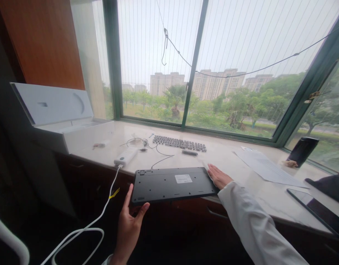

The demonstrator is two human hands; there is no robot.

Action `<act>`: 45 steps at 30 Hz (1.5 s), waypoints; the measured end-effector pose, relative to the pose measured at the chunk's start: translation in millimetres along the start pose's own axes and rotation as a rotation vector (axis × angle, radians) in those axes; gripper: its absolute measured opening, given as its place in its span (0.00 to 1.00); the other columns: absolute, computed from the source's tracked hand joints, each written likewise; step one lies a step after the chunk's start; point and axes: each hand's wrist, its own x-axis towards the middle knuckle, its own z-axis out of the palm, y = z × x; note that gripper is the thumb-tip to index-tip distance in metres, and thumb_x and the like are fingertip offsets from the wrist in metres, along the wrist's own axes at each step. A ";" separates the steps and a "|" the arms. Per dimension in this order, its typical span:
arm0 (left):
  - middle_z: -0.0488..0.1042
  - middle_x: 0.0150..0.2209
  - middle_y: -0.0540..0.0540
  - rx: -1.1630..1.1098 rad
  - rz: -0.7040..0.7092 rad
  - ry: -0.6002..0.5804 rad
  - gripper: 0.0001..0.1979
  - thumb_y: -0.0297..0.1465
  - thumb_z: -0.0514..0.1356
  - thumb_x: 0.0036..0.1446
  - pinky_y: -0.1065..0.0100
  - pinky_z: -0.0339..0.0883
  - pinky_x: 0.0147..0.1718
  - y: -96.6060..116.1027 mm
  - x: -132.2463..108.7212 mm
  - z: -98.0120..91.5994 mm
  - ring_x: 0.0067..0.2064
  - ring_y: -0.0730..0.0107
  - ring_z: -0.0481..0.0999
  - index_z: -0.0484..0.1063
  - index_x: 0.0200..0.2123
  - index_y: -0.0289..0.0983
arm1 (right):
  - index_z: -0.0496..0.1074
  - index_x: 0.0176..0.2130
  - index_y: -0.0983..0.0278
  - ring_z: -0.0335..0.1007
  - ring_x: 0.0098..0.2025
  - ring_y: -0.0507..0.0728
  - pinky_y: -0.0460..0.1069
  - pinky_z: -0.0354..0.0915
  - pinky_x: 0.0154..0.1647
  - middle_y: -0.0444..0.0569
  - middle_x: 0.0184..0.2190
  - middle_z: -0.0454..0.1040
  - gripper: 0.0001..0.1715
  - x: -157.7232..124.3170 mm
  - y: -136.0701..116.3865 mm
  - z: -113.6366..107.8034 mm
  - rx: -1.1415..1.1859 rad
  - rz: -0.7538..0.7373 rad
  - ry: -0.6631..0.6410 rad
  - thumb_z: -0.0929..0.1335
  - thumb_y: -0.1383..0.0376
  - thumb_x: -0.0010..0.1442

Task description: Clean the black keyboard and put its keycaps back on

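Note:
A black keyboard lies upside down at the counter's front edge, a white label on its underside. My left hand reaches up from below, thumb and fingers apart at the keyboard's left front corner, touching its edge. My right hand rests flat with fingers stretched against the keyboard's right end, on the counter. A row of loose dark keycaps lies further back near the window.
An open white box stands at the left. A white power bank with a white cable hangs over the counter edge. Papers, a dark phone propped upright and a tablet lie at right.

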 end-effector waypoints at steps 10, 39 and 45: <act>0.67 0.61 0.45 0.011 0.007 0.036 0.43 0.43 0.67 0.50 0.52 0.64 0.59 -5.1 0.5 2.0 0.56 0.54 0.73 0.52 0.66 0.51 | 0.43 0.70 0.72 0.34 0.71 0.60 0.58 0.43 0.70 0.52 0.70 0.41 0.39 -30.2 22.1 21.9 -0.045 0.046 0.077 0.44 0.55 0.68; 0.78 0.45 0.45 0.128 0.021 0.049 0.48 0.47 0.68 0.46 0.61 0.76 0.39 -13.8 1.4 -2.7 0.36 0.59 0.80 0.52 0.67 0.43 | 0.53 0.68 0.58 0.42 0.70 0.56 0.57 0.46 0.70 0.43 0.68 0.49 0.31 -97.9 -223.3 1.7 0.294 -0.585 0.072 0.49 0.55 0.71; 0.77 0.48 0.41 0.123 0.035 0.080 0.37 0.42 0.67 0.47 0.59 0.75 0.43 -30.9 7.2 -6.5 0.48 0.52 0.78 0.62 0.60 0.38 | 0.54 0.67 0.59 0.41 0.71 0.56 0.56 0.43 0.70 0.45 0.69 0.48 0.31 -90.5 -247.5 -2.4 0.340 -0.690 -0.034 0.56 0.58 0.68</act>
